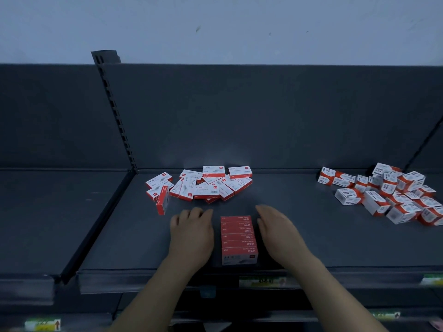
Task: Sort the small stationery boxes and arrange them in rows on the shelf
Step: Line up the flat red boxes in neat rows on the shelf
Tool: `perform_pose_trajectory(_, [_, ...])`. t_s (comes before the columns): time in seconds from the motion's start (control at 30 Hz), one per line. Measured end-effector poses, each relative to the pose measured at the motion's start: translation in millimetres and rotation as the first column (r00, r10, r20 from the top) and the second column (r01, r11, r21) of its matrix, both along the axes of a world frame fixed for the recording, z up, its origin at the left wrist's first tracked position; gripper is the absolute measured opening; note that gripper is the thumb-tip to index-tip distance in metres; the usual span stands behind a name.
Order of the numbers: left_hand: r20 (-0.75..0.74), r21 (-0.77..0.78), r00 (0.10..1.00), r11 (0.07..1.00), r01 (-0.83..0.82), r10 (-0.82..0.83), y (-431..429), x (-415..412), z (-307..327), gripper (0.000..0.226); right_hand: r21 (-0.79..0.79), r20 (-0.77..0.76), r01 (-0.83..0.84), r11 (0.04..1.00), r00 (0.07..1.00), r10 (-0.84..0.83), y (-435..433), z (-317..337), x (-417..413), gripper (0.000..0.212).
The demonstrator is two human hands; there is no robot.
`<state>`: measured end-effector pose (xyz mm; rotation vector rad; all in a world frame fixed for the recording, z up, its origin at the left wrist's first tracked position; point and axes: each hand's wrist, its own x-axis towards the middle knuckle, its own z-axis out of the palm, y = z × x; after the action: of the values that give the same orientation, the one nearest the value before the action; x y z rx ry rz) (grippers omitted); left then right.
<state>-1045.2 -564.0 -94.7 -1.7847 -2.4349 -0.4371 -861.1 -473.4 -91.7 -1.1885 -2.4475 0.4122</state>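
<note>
A tight row of several red staple boxes (238, 238) stands on edge on the dark shelf (335, 248), running from the front lip toward the back. My left hand (191, 233) lies flat on the shelf just left of the row, fingers apart, holding nothing. My right hand (279, 230) hovers just right of the row, open and apart from it. Behind them lies a loose heap of red-and-white staple boxes (203, 185). One red box (162, 200) stands upright at the heap's left edge.
A jumbled pile of white-and-orange paper clip boxes (388, 192) fills the shelf's right side. A slotted upright post (115, 111) and a divider rail (96, 226) bound the shelf on the left. Price labels (262, 282) sit along the front lip.
</note>
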Motion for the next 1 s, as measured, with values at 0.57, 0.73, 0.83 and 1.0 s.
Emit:
perform_pose_trajectory(0.57, [-0.097,-0.127,0.994,0.990,-0.067,0.055,72.4,-61.8,41.6,0.047,0.228,0.246,-0.144,0.963,0.965,0.086,104.5,25.7,-45.6,0.037])
perform_pose_trajectory(0.73, [0.010,-0.265,1.000,0.964,-0.003,0.006,91.9,-58.7,40.9,0.049,0.131,0.291,-0.181,0.975,0.947,0.137,134.8,24.1,-68.1,0.040])
perform_pose_trajectory(0.83, [0.064,-0.254,0.998,0.967,-0.008,0.025,96.6,-54.5,43.2,0.045,0.051,0.311,-0.217,0.975,0.931,0.191,146.4,25.3,-79.9,0.047])
perform_pose_trajectory(1.0, [0.148,-0.194,0.985,0.979,-0.057,0.087,88.6,-49.6,43.5,0.043,-0.010,0.315,-0.181,0.983,0.933,0.175,159.8,19.1,-90.1,0.049])
